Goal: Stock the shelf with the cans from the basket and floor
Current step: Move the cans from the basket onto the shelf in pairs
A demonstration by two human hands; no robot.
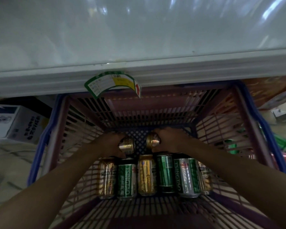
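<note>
A purple basket (pixel 59 129) with a blue rim stands on the floor below me. Both my arms reach down into it. My left hand (pixel 109 142) grips a gold can (pixel 127 145) near the basket's far end. My right hand (pixel 168 139) grips another gold can (pixel 153 141) beside it. Nearer to me, several cans lie in a row on the basket bottom: a gold can (pixel 107 177), a green can (pixel 127 179), a gold can (pixel 146 175), a green can (pixel 166 172) and a silver-green can (pixel 187 176). The white shelf (pixel 139 47) spans the top of the view, its surface bare.
A curled price tag (pixel 112 83) hangs off the shelf's front edge over the basket. A white carton (pixel 15 123) sits on the floor at the left. Orange boxes (pixel 268 86) lie under the shelf at the right. Green and red cans (pixel 282 142) lie on the floor right of the basket.
</note>
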